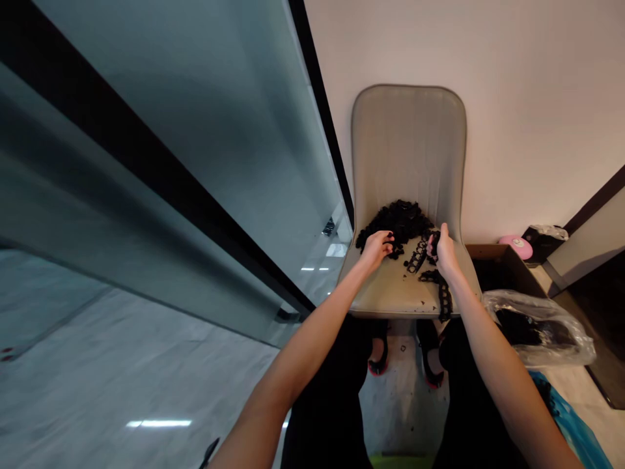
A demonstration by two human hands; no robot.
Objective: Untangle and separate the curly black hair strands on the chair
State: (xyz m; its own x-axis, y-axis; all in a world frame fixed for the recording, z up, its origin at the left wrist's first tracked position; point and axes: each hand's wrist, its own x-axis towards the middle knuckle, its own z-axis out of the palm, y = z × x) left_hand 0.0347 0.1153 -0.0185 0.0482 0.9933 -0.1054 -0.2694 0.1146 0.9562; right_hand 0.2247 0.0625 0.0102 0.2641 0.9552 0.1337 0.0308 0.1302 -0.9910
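A heap of small black pieces [403, 220] lies toward the back of the grey chair's seat [381, 293]. At the heap's front left edge, my left hand [378, 249] is closed, its thumb and fingers pinched around what looks like a small black piece. My right hand [443, 253] is closed, thumb up, on a black strip [417, 255] with a row of holes, which hangs down to the left onto the seat. Another black perforated strip [444, 296] lies below that hand and hangs over the seat's front edge. Black crumbs are scattered around.
A glass partition with a black frame [322, 111] stands close on the left. To the right are a cardboard box [517, 264], a clear plastic bag [551, 355] with black contents, a pink round object [516, 246] and a blue bag [571, 417]. A wall stands behind the chair.
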